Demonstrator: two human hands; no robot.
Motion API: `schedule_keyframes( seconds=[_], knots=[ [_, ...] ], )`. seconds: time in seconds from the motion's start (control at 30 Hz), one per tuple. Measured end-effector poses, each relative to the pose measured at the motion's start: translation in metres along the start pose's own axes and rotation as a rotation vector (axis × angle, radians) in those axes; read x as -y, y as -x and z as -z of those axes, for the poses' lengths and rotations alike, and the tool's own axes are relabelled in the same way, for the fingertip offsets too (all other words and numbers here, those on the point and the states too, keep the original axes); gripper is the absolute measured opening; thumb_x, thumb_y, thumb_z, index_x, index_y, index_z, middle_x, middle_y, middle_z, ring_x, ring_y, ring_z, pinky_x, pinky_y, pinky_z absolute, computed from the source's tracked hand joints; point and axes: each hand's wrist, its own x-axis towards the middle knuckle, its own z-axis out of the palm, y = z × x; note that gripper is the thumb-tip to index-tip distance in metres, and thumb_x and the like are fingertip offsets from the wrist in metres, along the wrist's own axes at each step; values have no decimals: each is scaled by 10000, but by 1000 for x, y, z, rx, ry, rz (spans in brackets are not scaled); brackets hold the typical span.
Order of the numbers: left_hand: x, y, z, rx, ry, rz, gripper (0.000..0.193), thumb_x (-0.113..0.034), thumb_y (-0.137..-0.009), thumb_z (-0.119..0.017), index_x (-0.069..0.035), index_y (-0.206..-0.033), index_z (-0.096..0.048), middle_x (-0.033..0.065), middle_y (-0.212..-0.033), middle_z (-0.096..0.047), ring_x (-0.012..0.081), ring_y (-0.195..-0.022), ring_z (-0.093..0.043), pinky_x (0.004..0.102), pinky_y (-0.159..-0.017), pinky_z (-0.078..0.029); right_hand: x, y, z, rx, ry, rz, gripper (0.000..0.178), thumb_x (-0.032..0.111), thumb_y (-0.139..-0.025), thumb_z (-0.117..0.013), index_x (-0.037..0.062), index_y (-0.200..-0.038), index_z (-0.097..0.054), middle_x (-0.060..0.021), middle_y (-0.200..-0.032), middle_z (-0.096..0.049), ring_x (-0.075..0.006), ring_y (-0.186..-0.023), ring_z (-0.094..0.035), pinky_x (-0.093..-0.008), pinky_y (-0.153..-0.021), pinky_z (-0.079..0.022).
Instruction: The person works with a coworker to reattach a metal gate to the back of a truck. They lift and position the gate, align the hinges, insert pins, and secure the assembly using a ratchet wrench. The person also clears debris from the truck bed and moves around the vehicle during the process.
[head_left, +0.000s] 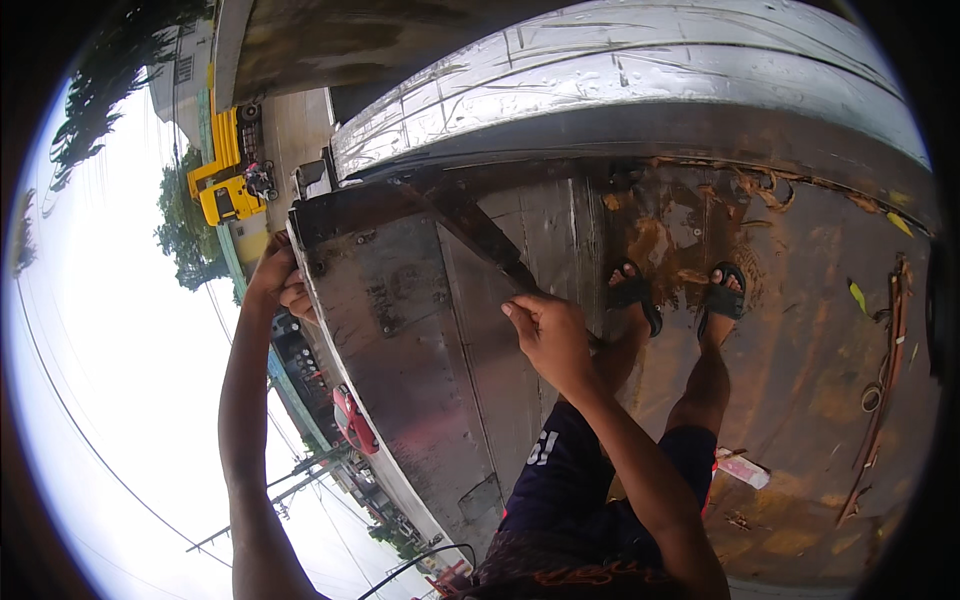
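Forearms extend — left hand gripping panel, right hand dark bar — sticks on floor.

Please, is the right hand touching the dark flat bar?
Touching. The head view shows the right hand closed around the dark flat bar, with no visible gap.

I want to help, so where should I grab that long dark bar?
Probably at the narrower near end of the dark bar, where the right hand already holds it. Come from the person's side: the bar slants away over the metal panel, so that end is closest, and it looks slim enough for fingers to wrap around.
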Motion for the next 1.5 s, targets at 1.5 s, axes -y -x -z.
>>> schedule_keyframes(
  seconds=[1.5],
  knots=[
    [63, 4, 28, -213, -666, -479, 337, 12, -887, -682, -5, -1142, -464, 77, -979, -609, 143, -884, -598, 323, -803, -514, 26, -46, -86, 45, -169, 186, 128, 105, -944, -733, -7, -1001, -760, -137, -803, -725, -197, -634, -704, -301, -555, -520]
  ],
)
